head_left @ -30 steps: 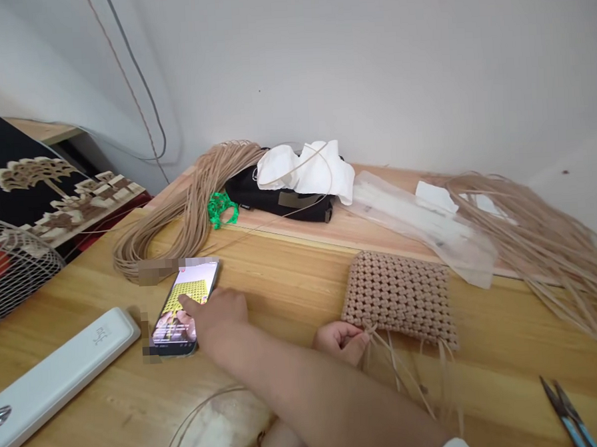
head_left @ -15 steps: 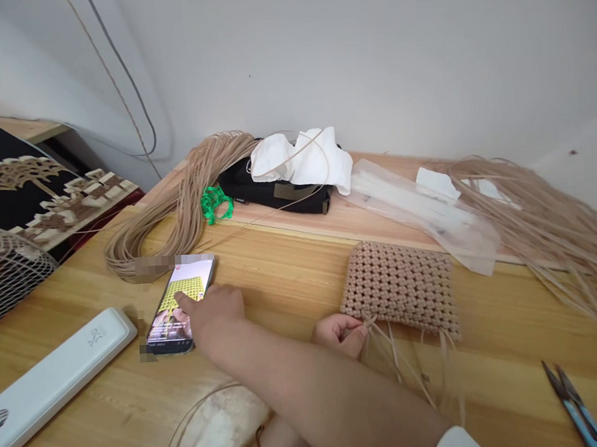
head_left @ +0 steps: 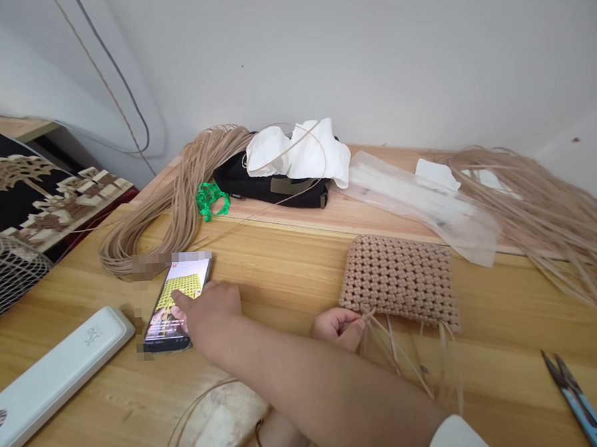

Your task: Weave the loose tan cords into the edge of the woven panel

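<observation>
Pinching strands [head_left: 372,314], left hand [head_left: 338,329] partly hidden, right hand [head_left: 210,311] loose, pointing over part-covered phone [head_left: 185,279], snips [head_left: 570,392] cropped.

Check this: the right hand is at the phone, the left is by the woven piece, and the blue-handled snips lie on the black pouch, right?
Not quite: the blue-handled snips lie on the table, right of the woven piece, in the head view. The rest holds.

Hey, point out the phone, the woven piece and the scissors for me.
Phone [head_left: 185,281], head view: upper screen.
Woven piece [head_left: 399,283], head view: middle of its knotted face.
Scissors [head_left: 570,399], head view: a blue handle.
</observation>
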The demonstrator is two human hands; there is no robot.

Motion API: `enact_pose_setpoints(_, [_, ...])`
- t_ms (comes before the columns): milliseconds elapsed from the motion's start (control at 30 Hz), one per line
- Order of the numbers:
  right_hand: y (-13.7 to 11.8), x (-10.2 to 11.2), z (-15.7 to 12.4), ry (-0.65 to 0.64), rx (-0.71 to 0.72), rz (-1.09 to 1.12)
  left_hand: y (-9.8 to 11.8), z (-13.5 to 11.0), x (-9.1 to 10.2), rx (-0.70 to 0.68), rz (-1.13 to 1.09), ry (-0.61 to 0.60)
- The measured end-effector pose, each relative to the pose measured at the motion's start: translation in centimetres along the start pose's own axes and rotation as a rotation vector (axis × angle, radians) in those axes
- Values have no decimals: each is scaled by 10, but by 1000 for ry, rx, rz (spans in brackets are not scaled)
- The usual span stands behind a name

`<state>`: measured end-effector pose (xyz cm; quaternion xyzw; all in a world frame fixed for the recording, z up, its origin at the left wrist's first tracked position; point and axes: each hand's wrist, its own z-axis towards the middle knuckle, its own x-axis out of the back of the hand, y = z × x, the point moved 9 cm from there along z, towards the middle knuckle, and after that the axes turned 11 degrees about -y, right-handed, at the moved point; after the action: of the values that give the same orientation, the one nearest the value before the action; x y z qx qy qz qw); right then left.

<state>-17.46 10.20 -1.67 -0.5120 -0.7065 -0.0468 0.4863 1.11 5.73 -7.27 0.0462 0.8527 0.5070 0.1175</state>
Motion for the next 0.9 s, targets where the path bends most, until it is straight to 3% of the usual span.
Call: enact_pose_setpoints(900, [0, 0, 1, -26, -34, -4, -6, 4, -1, -11, -12, -14])
